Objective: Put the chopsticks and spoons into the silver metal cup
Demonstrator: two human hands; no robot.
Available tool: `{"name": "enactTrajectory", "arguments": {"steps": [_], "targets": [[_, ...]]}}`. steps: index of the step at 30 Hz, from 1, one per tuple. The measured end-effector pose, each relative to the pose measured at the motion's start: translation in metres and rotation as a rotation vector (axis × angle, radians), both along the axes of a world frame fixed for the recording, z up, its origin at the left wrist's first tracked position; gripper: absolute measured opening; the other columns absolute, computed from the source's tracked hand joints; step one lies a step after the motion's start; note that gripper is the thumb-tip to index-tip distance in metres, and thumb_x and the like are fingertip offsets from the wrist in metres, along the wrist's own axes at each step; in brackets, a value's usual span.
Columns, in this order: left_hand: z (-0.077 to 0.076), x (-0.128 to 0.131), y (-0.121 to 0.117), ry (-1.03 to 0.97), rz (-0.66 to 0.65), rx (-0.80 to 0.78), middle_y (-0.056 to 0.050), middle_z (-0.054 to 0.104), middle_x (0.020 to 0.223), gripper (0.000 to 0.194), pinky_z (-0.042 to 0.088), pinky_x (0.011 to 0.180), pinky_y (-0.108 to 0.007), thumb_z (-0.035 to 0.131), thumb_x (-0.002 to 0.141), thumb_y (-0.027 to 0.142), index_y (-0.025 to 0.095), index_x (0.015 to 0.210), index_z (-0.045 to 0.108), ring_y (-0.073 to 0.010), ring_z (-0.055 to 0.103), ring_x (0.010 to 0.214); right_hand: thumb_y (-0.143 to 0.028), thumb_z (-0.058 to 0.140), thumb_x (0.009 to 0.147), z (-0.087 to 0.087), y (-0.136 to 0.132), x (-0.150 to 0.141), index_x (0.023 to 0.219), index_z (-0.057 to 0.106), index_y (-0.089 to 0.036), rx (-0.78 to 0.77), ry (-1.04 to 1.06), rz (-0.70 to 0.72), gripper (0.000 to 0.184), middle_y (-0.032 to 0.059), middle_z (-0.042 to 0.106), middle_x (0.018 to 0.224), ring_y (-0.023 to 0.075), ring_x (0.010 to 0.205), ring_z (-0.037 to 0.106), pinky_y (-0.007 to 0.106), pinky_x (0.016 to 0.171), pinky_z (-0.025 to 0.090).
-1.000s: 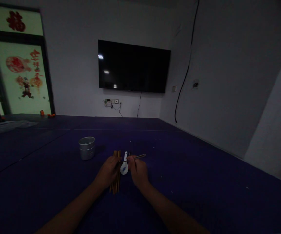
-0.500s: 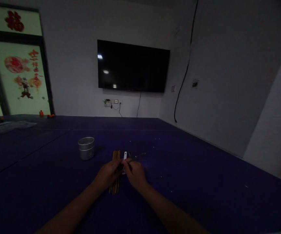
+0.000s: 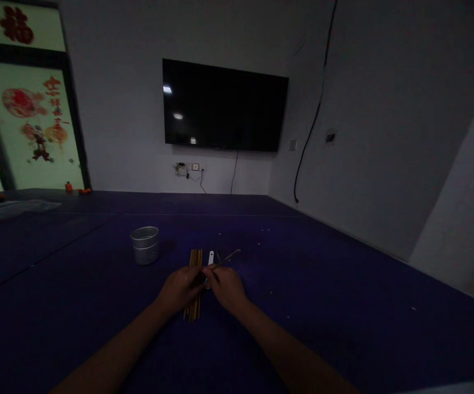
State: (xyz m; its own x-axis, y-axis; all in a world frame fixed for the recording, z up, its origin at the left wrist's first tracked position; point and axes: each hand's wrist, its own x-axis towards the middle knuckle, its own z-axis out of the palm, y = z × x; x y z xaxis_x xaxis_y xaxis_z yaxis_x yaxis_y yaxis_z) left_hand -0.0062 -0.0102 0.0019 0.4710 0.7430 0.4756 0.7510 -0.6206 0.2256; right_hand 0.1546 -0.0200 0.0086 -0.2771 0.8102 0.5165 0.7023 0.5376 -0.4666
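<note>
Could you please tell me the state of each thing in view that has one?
Metal cup: upright, open at the top.
Chopsticks: lying side by side, partly covered.
White spoon: lying flat, partly hidden.
Thin metal utensil: slanted, pinched in right hand.
Left hand: curled over the chopsticks, grip unclear.
Television: wall-mounted, screen dark.
Cable: hanging down the wall.

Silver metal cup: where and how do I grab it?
Grip the silver metal cup around its wall below the rim, probably from the left: it stands upright, round, with no visible handle, and the left hand and chopsticks are to its right.
</note>
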Motion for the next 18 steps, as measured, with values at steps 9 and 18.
{"name": "enactTrajectory", "arguments": {"steps": [9, 18], "targets": [[-0.0025, -0.0012, 0.0038, 0.063, 0.033, -0.037, -0.007, 0.064, 0.092, 0.024, 0.043, 0.069, -0.025, 0.046, 0.081, 0.034, 0.019, 0.095, 0.057, -0.0174, 0.058, 0.085, -0.036, 0.030, 0.094, 0.0040, -0.0048, -0.0011, 0.088, 0.064, -0.020, -0.047, -0.159, 0.023, 0.038, 0.0025, 0.068, 0.077, 0.0137, 0.073, 0.063, 0.021, 0.063, 0.037], [-0.0066, -0.0011, 0.0086, 0.023, -0.012, -0.051, -0.006, 0.064, 0.095, 0.026, 0.043, 0.076, -0.026, 0.044, 0.082, 0.035, 0.020, 0.099, 0.059, -0.0177, 0.057, 0.090, -0.039, 0.017, 0.095, 0.0002, -0.0061, -0.0037, 0.074, 0.065, -0.018, -0.002, -0.244, 0.016, 0.057, 0.0040, 0.066, 0.069, 0.0134, 0.064, 0.061, 0.022, 0.061, 0.037]]}}
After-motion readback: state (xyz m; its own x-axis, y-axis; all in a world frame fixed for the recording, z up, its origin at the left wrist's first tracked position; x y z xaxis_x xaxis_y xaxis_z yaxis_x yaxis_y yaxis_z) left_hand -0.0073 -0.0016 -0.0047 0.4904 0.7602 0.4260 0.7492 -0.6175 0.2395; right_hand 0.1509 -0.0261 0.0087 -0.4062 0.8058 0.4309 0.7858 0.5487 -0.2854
